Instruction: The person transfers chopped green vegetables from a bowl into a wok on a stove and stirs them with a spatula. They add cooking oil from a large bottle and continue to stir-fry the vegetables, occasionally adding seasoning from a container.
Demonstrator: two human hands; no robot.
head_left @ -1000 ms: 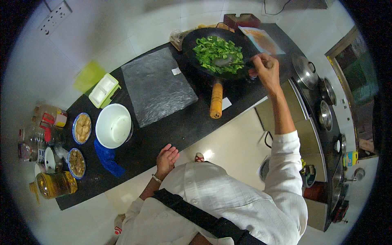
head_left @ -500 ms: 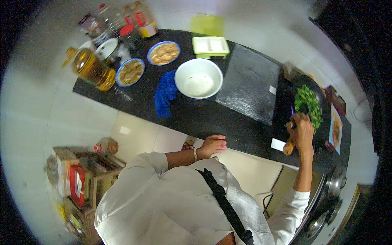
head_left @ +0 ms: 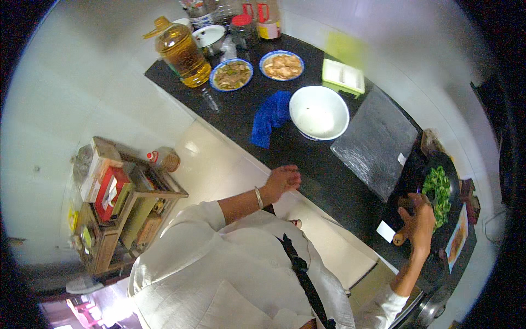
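At the right end of the dark counter, a black wok (head_left: pixel 452 178) holds chopped green leaves (head_left: pixel 438 189). My right hand (head_left: pixel 419 222) is closed round a wooden handle (head_left: pixel 400 237), whose rounded end sticks out beside the palm; whether it belongs to the wok or to a utensil I cannot tell. My left hand (head_left: pixel 282 181), a pale bangle on its wrist, hovers at the counter's near edge. Its fingers are curled in and slightly blurred, and nothing shows in them. Beyond it stands a white bowl (head_left: pixel 319 112), with a blue cloth (head_left: pixel 268 118) at its left.
Two plates of food, one of brownish pieces (head_left: pixel 282 66) and one of mixed bits (head_left: pixel 232 74), lie near a large oil bottle (head_left: pixel 183 55). A green-and-white box (head_left: pixel 343 77) and a dark plastic-covered slab (head_left: pixel 375 145) are behind. A wooden shelf (head_left: pixel 123 219) stands at left.
My view has swung, shifting the counter's things rightward. My left hand has lifted from the edge, its outstretched fingers now curled. My right hand stays at the handle.
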